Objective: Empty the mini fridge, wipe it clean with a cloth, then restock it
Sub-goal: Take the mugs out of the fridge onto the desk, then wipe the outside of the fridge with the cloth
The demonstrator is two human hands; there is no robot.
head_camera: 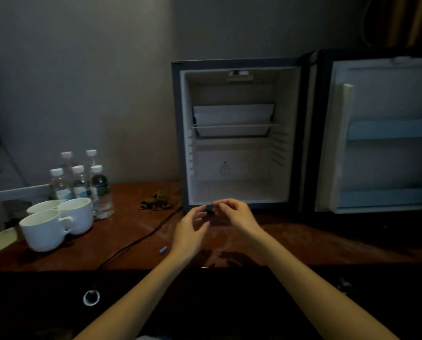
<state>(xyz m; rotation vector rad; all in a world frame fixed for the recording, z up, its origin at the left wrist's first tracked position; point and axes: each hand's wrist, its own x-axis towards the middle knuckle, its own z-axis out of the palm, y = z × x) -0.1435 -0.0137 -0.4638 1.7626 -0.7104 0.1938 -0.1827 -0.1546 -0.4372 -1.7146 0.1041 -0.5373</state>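
Left hand (191, 225) and right hand (237, 213) side by side, low in front of the bottom rim of the mini fridge (178, 133), just above the bench (136, 229). Left with fingers loosely spread and relaxed, gripping nothing. Right with fingers curled, thumb and forefinger close together at a small dark bit (209, 208) by the rim; too blurred to tell whether pinched or merely touched. Reddish-brown wood for the bench, running the width of the view. Mini fridge upright on it at the back, against the wall, right of centre, with the door (381, 155) swung fully open to the right, inner racks facing out. Inside, a wire shelf (234, 125) at mid height, a white tray (232, 114) tilted on it. On the left end of the bench, three white cups (45, 229) bunched together, touching. Just behind them, a cluster of clear bottles (79, 182) with white caps, upright. Crumpled brownish cloth (157, 201) on the bench just left of the fridge's lower corner. Dark cable (141, 239) trailing from near that corner toward the front edge. Near the left wrist, a small blue piece (163, 249) flat on the wood.
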